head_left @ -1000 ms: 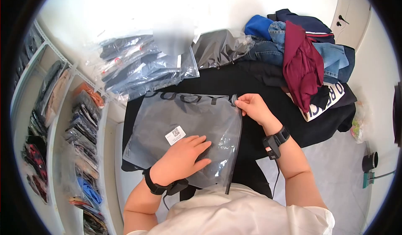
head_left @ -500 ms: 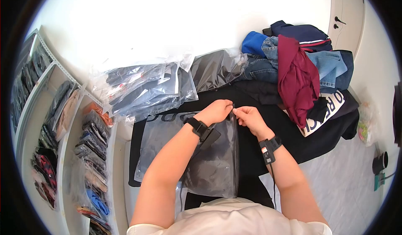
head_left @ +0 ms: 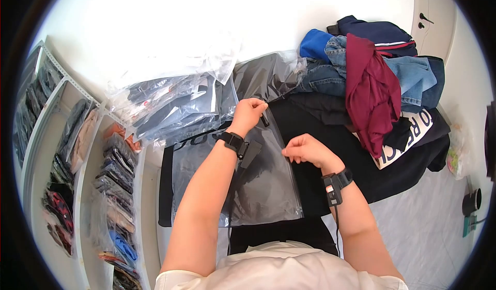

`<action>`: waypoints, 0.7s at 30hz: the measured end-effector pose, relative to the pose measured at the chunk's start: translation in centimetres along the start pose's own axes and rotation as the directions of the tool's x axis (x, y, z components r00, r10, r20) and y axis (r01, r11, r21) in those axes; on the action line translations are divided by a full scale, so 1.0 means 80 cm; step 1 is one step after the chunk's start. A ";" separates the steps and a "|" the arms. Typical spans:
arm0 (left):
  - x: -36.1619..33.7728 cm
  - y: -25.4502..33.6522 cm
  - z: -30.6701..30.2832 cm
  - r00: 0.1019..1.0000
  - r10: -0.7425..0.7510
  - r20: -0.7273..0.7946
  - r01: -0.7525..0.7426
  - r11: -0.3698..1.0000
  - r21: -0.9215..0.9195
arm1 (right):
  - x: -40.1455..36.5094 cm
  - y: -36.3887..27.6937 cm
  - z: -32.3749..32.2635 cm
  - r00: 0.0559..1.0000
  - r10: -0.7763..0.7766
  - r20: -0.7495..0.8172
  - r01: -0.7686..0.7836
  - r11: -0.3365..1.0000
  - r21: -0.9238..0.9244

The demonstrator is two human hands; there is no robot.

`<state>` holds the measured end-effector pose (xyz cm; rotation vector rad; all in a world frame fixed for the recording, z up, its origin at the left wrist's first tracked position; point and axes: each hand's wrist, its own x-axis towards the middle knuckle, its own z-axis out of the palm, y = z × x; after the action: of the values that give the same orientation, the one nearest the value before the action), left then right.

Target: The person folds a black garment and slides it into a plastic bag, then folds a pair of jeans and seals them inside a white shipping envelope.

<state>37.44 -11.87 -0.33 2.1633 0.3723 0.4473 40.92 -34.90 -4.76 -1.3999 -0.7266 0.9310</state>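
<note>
A clear plastic garment bag (head_left: 268, 179) with a dark folded garment inside lies flat in front of me, dark lettering showing near its top. At the bag's upper right corner, my left hand (head_left: 250, 115) is closed, pinching the corner between thumb and fingers. My right hand (head_left: 311, 151) is farther down the same bag's right edge, thumb and forefinger pinched together on that edge. Whether a slider sits between those fingertips is too small to see. Under the bag spreads black cloth (head_left: 325, 197).
Bagged clothes (head_left: 181, 104) and a dark bagged garment (head_left: 263, 78) lie along the wall. To the right is a heap with jeans (head_left: 325, 75), a maroon garment (head_left: 369, 91) and a navy garment (head_left: 382, 37). Shelves (head_left: 80, 186) of packed clothes stand at left.
My hands have parted: the left went up and left with the bag's corner, while the right moved down along the bag's right edge. The bag's lower edge has shifted upward.
</note>
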 end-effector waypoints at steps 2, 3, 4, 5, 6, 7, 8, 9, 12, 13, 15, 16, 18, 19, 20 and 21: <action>0.008 -0.010 0.000 0.999 -0.006 -0.035 0.006 1.000 0.003 | -0.010 -0.008 -0.002 0.983 0.046 0.176 -0.031 0.996 -0.086; 0.011 -0.015 -0.001 0.998 -0.012 -0.067 0.013 1.000 0.004 | -0.015 -0.011 -0.002 0.972 0.071 0.223 -0.042 0.990 -0.135; 0.015 -0.020 -0.001 0.997 -0.009 -0.072 0.009 1.000 0.007 | -0.018 -0.014 -0.004 0.949 0.106 0.298 -0.042 0.976 -0.213; 0.018 -0.026 0.000 0.994 0.002 -0.108 0.001 1.000 0.031 | -0.021 -0.016 -0.005 0.922 0.119 0.367 -0.032 0.971 -0.237; 0.020 -0.032 0.002 0.989 0.013 -0.144 -0.005 0.998 0.056 | -0.025 -0.018 -0.004 0.891 0.135 0.434 -0.019 0.965 -0.261; 0.022 -0.040 0.003 0.988 0.019 -0.153 -0.011 0.998 0.058 | -0.029 -0.024 -0.003 0.868 0.155 0.472 -0.023 0.962 -0.273; 0.025 -0.049 0.004 0.982 0.029 -0.186 -0.019 0.998 0.057 | -0.031 -0.025 -0.005 0.839 0.161 0.521 -0.032 0.968 -0.247; 0.030 -0.057 0.004 0.975 0.041 -0.219 -0.030 0.998 0.055 | -0.034 -0.030 -0.007 0.816 0.150 0.558 -0.021 0.973 -0.231; 0.043 -0.091 0.004 0.940 0.071 -0.333 -0.040 0.994 0.100 | -0.038 -0.037 -0.011 0.746 0.100 0.658 -0.012 0.990 -0.138; 0.046 -0.102 0.002 0.930 0.090 -0.356 -0.050 0.992 0.120 | -0.040 -0.039 -0.012 0.741 0.089 0.665 -0.014 0.993 -0.117; 0.045 -0.105 0.001 0.925 0.045 -0.378 -0.011 0.996 0.093 | -0.040 -0.040 -0.014 0.734 0.083 0.674 -0.014 0.994 -0.108; 0.045 -0.107 0.001 0.924 -0.007 -0.381 0.035 0.997 0.065 | -0.039 -0.036 -0.015 0.737 0.075 0.671 0.002 0.994 -0.114; 0.044 -0.108 0.003 0.921 -0.047 -0.388 0.094 0.990 0.103 | -0.041 -0.039 -0.015 0.752 0.101 0.651 0.003 0.988 -0.157; 0.043 -0.109 0.004 0.934 -0.026 -0.357 0.063 0.994 0.094 | -0.042 -0.041 -0.015 0.750 0.091 0.655 0.022 0.986 -0.163; 0.040 -0.111 0.004 0.946 -0.004 -0.325 0.033 0.996 0.084 | -0.043 -0.043 -0.015 0.741 0.097 0.664 0.027 0.984 -0.174; 0.032 -0.115 0.007 0.945 0.075 -0.317 -0.023 0.986 0.166 | -0.046 -0.046 -0.014 0.795 0.093 0.599 -0.016 0.991 -0.133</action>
<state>39.01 -5.95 -7.65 2.2595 0.5519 0.8307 40.57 -38.41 -0.83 -1.2254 -1.2451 1.4314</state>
